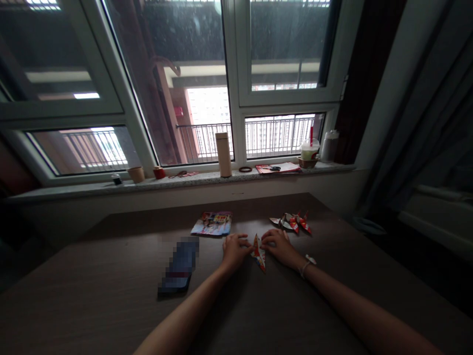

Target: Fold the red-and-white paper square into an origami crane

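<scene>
A small folded piece of patterned paper (259,254), red, orange and white, lies on the dark wooden table (111,296) between my two hands. My left hand (234,250) rests on the table with its fingers curled, their tips pinching the paper's left edge. My right hand (281,245) presses on the paper's right side with bent fingers; a bracelet sits on that wrist. Beyond my right hand lie two finished folded paper cranes (292,222) of the same patterned paper.
A stack of printed paper squares (212,223) lies beyond my left hand, a dark phone (180,267) to its left. The windowsill holds a tall cylinder flask (223,154), cups (136,174), scissors (274,168), a drink cup (309,149) and a jug (329,145).
</scene>
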A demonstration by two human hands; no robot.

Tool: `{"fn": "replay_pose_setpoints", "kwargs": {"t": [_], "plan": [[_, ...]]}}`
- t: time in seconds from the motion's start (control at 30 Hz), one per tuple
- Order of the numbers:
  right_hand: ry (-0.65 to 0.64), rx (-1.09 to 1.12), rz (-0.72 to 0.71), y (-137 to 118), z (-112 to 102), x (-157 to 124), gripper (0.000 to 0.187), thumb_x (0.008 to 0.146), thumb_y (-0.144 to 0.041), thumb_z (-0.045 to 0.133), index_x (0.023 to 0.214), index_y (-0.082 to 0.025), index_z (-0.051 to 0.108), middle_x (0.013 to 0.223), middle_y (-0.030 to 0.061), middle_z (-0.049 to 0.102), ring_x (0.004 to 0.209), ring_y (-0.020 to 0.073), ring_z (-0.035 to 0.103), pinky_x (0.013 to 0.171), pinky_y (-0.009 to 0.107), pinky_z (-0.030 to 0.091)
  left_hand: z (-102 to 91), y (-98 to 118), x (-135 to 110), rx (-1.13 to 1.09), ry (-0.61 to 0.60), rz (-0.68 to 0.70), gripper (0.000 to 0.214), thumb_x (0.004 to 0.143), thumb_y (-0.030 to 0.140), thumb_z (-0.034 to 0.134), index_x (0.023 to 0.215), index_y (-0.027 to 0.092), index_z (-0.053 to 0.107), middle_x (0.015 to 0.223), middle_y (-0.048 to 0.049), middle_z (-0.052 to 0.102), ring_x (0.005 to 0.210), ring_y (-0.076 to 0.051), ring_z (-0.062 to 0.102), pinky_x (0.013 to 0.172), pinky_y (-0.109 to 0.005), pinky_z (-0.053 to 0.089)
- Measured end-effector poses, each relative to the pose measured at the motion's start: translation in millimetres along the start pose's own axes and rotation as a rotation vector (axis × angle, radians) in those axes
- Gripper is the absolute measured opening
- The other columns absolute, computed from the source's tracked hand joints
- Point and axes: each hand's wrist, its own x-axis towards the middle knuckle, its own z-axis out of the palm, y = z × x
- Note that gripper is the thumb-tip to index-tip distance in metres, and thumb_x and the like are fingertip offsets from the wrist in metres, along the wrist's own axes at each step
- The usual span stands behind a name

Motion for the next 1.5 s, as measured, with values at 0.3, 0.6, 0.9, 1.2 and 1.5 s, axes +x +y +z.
{"fn": "replay_pose_setpoints", "kwargs": {"t": [0.3,0.6,0.9,1.2,1.5], "plan": [[0.047,0.055,0.006,-6,-2,-1,0.019,0.084,-0.039,0.062,0.091,-0.026,0.074,0.109,0.0052,0.067,0.116,0.0265,0.051,0.108,0.047,0.024,0.7,1,0,0.032,0.0,-0.002,0.008,0.074,0.033,0.074,0.079,0.028,0.079,0.121,0.0002,0.069,0.12,-0.028,0.052,0.106,-0.044,0.033],[0.067,0.076,-0.038,-2,2,1,0.017,0.083,-0.038,0.063,0.083,-0.025,0.074,0.105,0.0047,0.068,0.112,0.0255,0.053,0.104,0.043,0.028,-1.1,2,-1,0.0,-0.001,-0.009,0.008,0.074,0.033,0.074,0.078,0.028,0.079,0.121,-0.0001,0.068,0.119,-0.026,0.053,0.106,-0.042,0.034],[0.08,0.116,-0.091,0,7,3,0.017,0.082,-0.038,0.065,0.08,-0.024,0.074,0.107,0.0046,0.068,0.113,0.0249,0.053,0.106,0.043,0.027,0.1,0,-1,0.021,-0.008,0.002,0.006,0.072,0.032,0.076,0.076,0.028,0.079,0.122,0.001,0.068,0.122,-0.027,0.051,0.107,-0.044,0.032],[0.067,0.111,-0.082,2,9,1,0.017,0.085,-0.037,0.061,0.085,-0.025,0.073,0.116,0.0044,0.066,0.122,0.0268,0.047,0.11,0.047,0.025,1.3,-3,1,0.004,-0.012,0.003,0.011,0.075,0.033,0.072,0.083,0.029,0.079,0.122,0.0008,0.069,0.121,-0.026,0.052,0.108,-0.042,0.033],[0.065,0.074,-0.095,2,9,1,0.013,0.08,-0.034,0.068,0.087,-0.025,0.074,0.116,0.0059,0.065,0.122,0.0274,0.047,0.109,0.046,0.028,1.6,2,-2,0.038,0.011,-0.004,0.005,0.075,0.027,0.072,0.076,0.026,0.077,0.123,0.0001,0.067,0.121,-0.025,0.051,0.109,-0.042,0.033]]}}
